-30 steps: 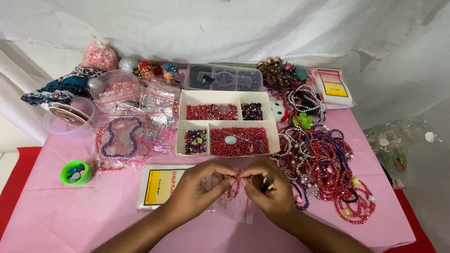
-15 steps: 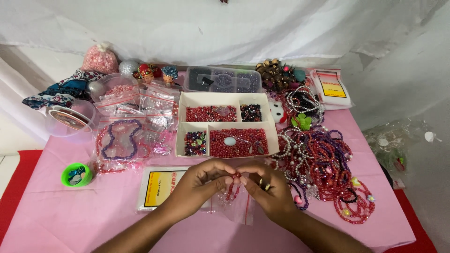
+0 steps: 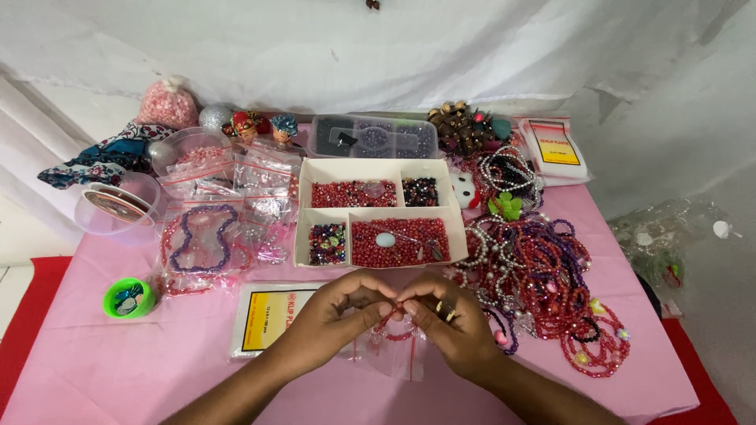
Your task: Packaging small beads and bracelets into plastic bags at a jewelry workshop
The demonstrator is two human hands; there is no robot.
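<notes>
Left hand and right hand brought together, fingertips pinched on a small red bead string, held over a clear little bag on the pink tablecloth, white bead box seen behind, bead necklaces piled at the right.

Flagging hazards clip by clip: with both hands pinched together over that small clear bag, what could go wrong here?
1. The left hand and right hand pinch something small between their fingertips; a slip might drop it among the bead strands and lose it.
2. The open white divided box of loose beads sits just beyond the knuckles; a forward jerk could knock it.
3. The clear bag lies loose and may slide.
</notes>
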